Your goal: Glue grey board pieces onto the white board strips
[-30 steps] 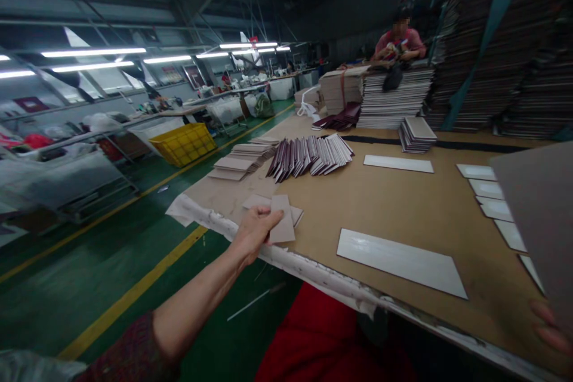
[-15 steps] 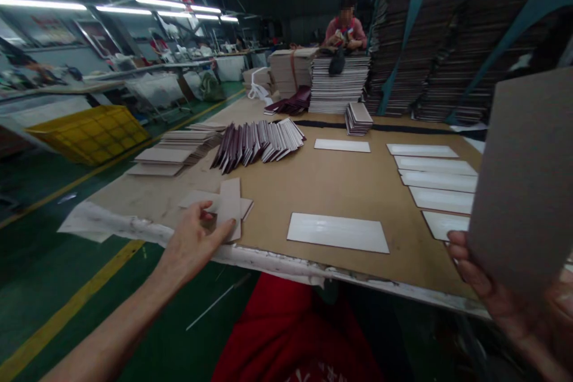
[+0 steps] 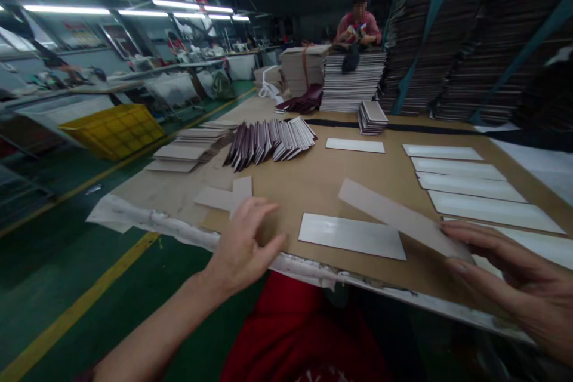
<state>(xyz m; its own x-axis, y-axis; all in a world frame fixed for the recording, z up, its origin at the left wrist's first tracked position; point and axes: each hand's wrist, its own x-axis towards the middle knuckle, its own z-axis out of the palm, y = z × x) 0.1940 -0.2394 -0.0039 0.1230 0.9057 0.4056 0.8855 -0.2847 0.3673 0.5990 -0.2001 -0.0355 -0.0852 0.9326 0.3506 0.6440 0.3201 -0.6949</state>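
Observation:
My right hand [image 3: 501, 274] grips the near end of a grey-brown cardboard strip [image 3: 394, 212], tilted above the table. Below the strip's left part lies a white rectangular panel [image 3: 351, 237] with a dark edge. My left hand [image 3: 250, 239] is held over the front edge of the table, thumb and fingers apart and nothing between them. Just behind it, two grey-brown cardboard pieces [image 3: 215, 197] lie crossed, partly hidden by the hand. Several white panels [image 3: 470, 184] lie in an overlapping row to the right.
A leaning row of maroon-and-white panels [image 3: 268, 143] stands mid-table beside stacked cardboard [image 3: 179, 154]. A small stack [image 3: 372, 117] and another white strip [image 3: 355, 145] lie farther back. Behind tall piles [image 3: 353, 83] a person [image 3: 358, 27] works. A yellow crate [image 3: 111, 131] stands left.
My right hand has moved left and lowered the cardboard from upright to a flatter tilt over the white panel. My left hand has left the crossed pieces and moved right, fingers spread. The view has shifted slightly.

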